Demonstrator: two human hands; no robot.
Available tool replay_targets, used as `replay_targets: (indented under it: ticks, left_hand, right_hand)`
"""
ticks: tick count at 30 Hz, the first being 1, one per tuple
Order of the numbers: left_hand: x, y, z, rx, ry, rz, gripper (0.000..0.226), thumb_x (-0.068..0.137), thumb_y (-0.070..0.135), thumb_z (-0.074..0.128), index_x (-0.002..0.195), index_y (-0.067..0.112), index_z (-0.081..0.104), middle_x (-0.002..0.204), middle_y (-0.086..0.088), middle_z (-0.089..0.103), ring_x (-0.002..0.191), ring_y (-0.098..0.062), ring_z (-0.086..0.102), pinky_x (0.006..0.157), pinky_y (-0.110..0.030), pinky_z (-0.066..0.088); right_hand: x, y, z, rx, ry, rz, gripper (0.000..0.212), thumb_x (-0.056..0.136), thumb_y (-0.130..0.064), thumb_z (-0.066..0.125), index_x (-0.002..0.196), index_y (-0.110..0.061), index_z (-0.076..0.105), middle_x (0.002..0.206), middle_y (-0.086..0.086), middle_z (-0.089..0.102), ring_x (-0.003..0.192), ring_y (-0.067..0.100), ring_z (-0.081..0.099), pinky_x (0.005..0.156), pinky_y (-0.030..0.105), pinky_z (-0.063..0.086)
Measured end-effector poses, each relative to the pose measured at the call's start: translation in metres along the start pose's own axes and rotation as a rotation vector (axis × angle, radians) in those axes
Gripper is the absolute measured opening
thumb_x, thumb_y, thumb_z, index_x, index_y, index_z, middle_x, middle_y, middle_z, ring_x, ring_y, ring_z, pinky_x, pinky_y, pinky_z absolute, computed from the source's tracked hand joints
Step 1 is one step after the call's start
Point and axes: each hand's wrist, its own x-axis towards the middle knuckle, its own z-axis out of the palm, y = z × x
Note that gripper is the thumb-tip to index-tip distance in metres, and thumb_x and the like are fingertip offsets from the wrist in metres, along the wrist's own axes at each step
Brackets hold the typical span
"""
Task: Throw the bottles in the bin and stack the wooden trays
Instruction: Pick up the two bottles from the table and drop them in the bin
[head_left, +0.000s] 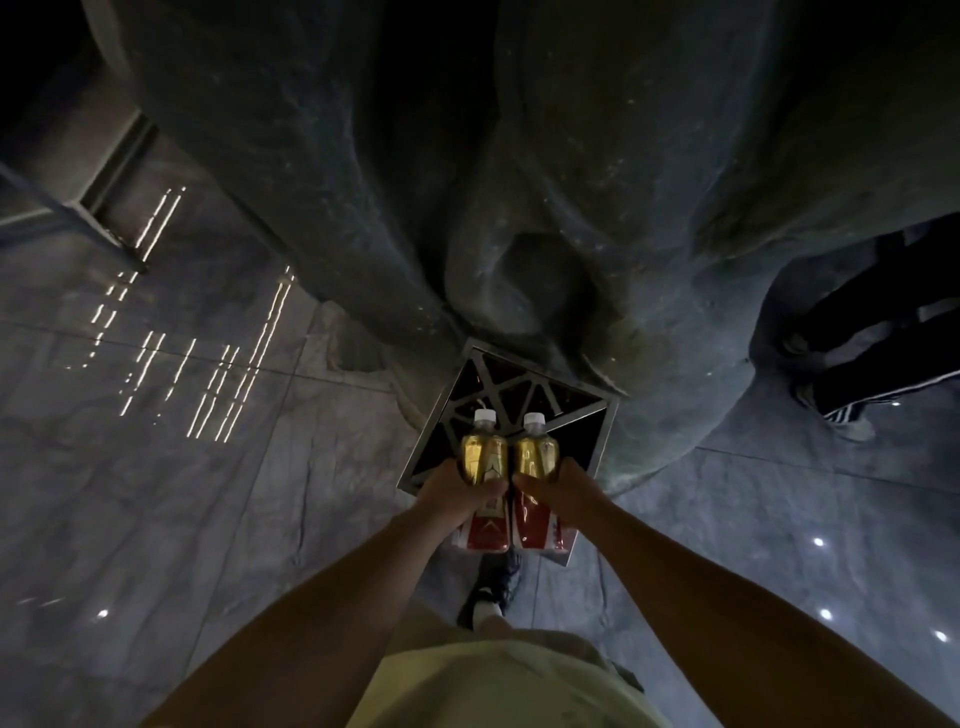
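Pale shorts (498, 680) and two bare forearms fill the bottom of the view, reaching forward to a pair of hands held side by side. Left hand (457, 491) is wrapped tightly round the waist of the left bottle (484, 457), and the right hand (558, 493) is closed the same way round the right bottle (535, 454). Both are clear plastic bottles with white caps, amber liquid and red labels, held upright, touching or nearly touching each other.

Directly beyond and below them stands the bin (587, 415), a square metal one whose top is a frame of crossed bars with dark triangular openings. The bottles are held over its near edge, so the step in hand looks like the throwing away. The next move likely calls for bringing each bottle over an opening wide enough to pass it, then letting go; the bars could catch a bottle dropped carelessly.

One dark shoe (493, 587) shows under the hands. Grey marble-like floor tiles (208, 493) spread all round, glossy and flecked with reflected lights. Behind the bin rises a massive rough rock-like form (467, 182). At the right stand another person's legs (872, 353) in dark striped trousers. No wooden trays are in sight, and the room is dim.
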Motion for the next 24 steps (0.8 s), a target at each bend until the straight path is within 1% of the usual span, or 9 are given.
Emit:
replay_targets:
  ticks: [3,6,8,12,15,17,18,21,24]
  left_hand:
    - [0.003,0.002,0.001,0.006,-0.009,0.002,0.047,0.075,0.04,0.077,0.114,0.024,0.057,0.098,0.004,0.068,0.087,-0.013,0.065,0.065,-0.024,0.05]
    - [0.003,0.001,0.001,-0.063,-0.06,-0.009,0.053,0.076,0.035,0.077,0.121,0.018,0.055,0.109,-0.003,0.069,0.099,-0.02,0.066,0.08,-0.034,0.055]
    - [0.003,0.0,-0.001,-0.082,-0.076,-0.005,0.053,0.076,0.034,0.077,0.121,0.018,0.056,0.109,-0.005,0.069,0.099,-0.021,0.067,0.085,-0.038,0.055]
    - [0.002,-0.003,-0.004,-0.101,-0.081,-0.005,0.048,0.076,0.035,0.077,0.117,0.018,0.058,0.106,-0.007,0.071,0.095,-0.021,0.069,0.081,-0.037,0.057]
    - [0.002,-0.005,-0.005,-0.087,-0.062,-0.009,0.045,0.076,0.038,0.077,0.112,0.016,0.062,0.102,-0.007,0.073,0.089,-0.017,0.071,0.071,-0.03,0.055]
    - [0.002,-0.005,-0.006,-0.05,-0.021,-0.008,0.043,0.074,0.04,0.078,0.108,0.016,0.064,0.099,-0.007,0.073,0.085,-0.016,0.071,0.068,-0.029,0.054]
    - [0.002,-0.005,-0.006,-0.024,0.006,-0.01,0.044,0.073,0.041,0.079,0.106,0.016,0.064,0.096,-0.006,0.073,0.084,-0.016,0.071,0.068,-0.028,0.054]
    - [0.003,-0.007,-0.007,0.024,0.083,-0.028,0.05,0.07,0.044,0.08,0.107,0.015,0.062,0.093,-0.004,0.072,0.082,-0.017,0.07,0.069,-0.03,0.055]
    - [0.001,-0.006,-0.008,0.031,0.086,-0.02,0.056,0.07,0.044,0.081,0.111,0.014,0.058,0.099,-0.006,0.071,0.087,-0.019,0.07,0.075,-0.034,0.057]
  right_hand:
    - [0.002,0.001,0.0,-0.018,0.016,0.002,0.04,0.087,-0.043,0.067,0.114,-0.013,0.061,0.098,0.008,0.073,0.085,0.019,0.071,0.08,0.036,0.059]
    - [0.004,0.005,0.001,-0.021,0.033,0.021,0.046,0.087,-0.044,0.067,0.119,-0.012,0.059,0.1,0.008,0.072,0.088,0.019,0.07,0.083,0.037,0.058]
    - [0.003,0.008,0.0,-0.019,0.044,0.024,0.05,0.085,-0.046,0.067,0.12,-0.011,0.057,0.103,0.008,0.072,0.093,0.021,0.07,0.087,0.039,0.058]
    - [0.002,0.01,-0.004,0.004,0.057,0.031,0.049,0.083,-0.048,0.069,0.115,-0.013,0.059,0.095,0.003,0.071,0.088,0.018,0.069,0.083,0.034,0.057]
    - [0.0,0.009,-0.009,-0.036,0.063,0.035,0.044,0.084,-0.049,0.068,0.11,-0.015,0.06,0.086,-0.003,0.067,0.085,0.016,0.068,0.072,0.027,0.054]
    - [-0.002,0.008,-0.01,-0.11,0.065,0.002,0.04,0.085,-0.05,0.066,0.108,-0.017,0.061,0.08,-0.009,0.064,0.082,0.013,0.068,0.063,0.02,0.047]
    - [-0.002,0.008,-0.01,-0.145,0.068,-0.011,0.039,0.085,-0.051,0.065,0.106,-0.018,0.061,0.079,-0.01,0.064,0.08,0.011,0.067,0.062,0.019,0.046]
    - [-0.001,0.011,-0.012,-0.139,0.09,0.023,0.042,0.082,-0.052,0.068,0.103,-0.017,0.06,0.083,-0.005,0.069,0.08,0.012,0.068,0.07,0.025,0.054]
    - [-0.001,0.011,-0.017,-0.135,0.114,0.017,0.042,0.08,-0.052,0.07,0.101,-0.018,0.058,0.085,-0.002,0.069,0.082,0.014,0.069,0.071,0.028,0.056]
